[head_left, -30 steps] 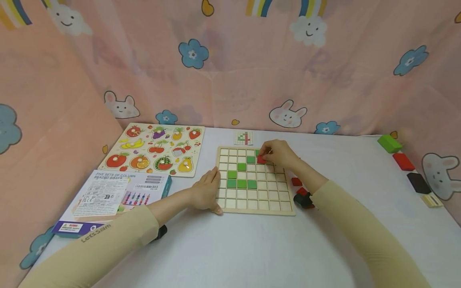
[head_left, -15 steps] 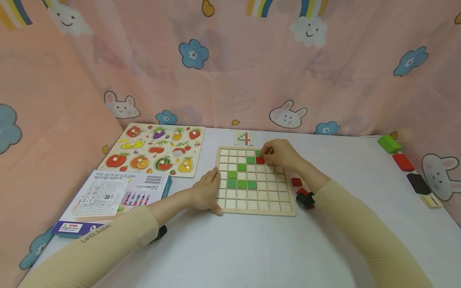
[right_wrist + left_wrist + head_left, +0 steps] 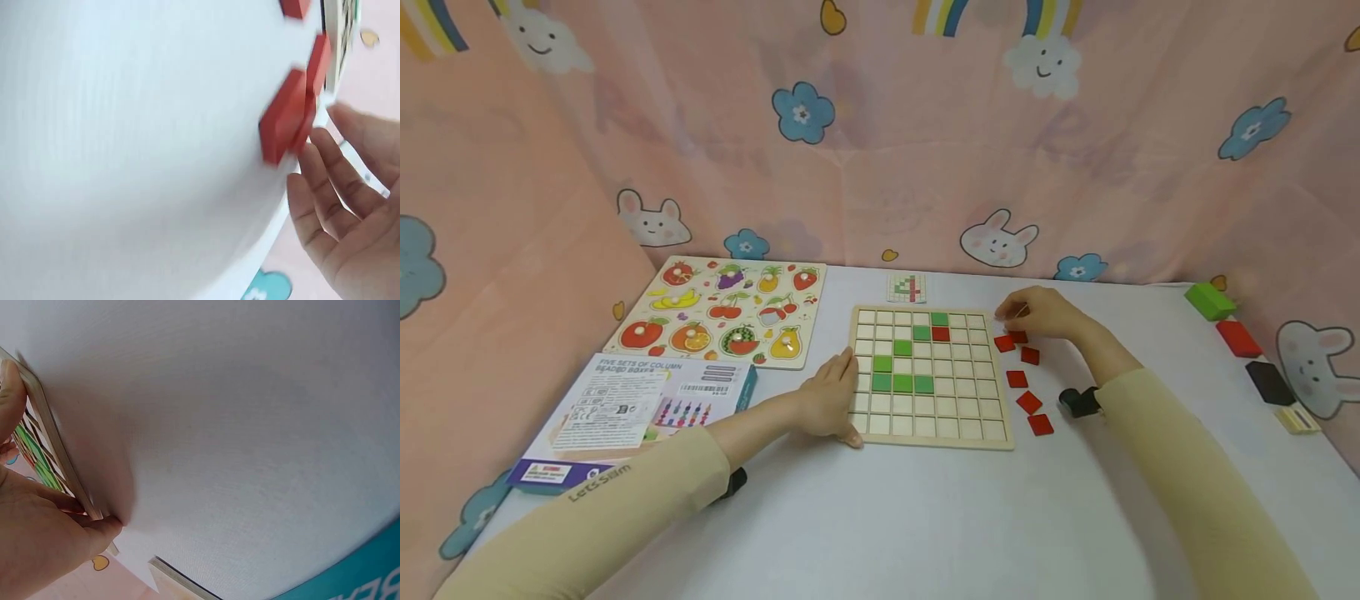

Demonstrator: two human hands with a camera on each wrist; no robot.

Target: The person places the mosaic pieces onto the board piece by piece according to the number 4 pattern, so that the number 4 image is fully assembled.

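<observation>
A wooden grid board (image 3: 936, 429) lies in front of me, with several green tiles (image 3: 903, 384) and one red tile (image 3: 941, 334) set in its squares. My left hand (image 3: 826, 396) rests along the board's left edge, thumb near the front corner. The left wrist view shows that hand (image 3: 47, 531) with fingers extended against the board's wooden rim (image 3: 50, 425). Beyond the board's right side, my right hand (image 3: 1037, 312) hovers at the back of several loose red tiles (image 3: 1017, 379). In the right wrist view its fingers (image 3: 325, 187) are loosely bent beside the red tiles (image 3: 284, 115), holding nothing.
A small pattern card (image 3: 907, 288) lies behind the board. To the left are a fruit puzzle board (image 3: 752, 308) and a box (image 3: 700, 387). Green (image 3: 1210, 301), red (image 3: 1238, 337) and black (image 3: 1271, 382) blocks line the far right.
My right hand has let go of the red tile in the board's second row and moved right, over to the loose red tiles. The left hand stays in place.
</observation>
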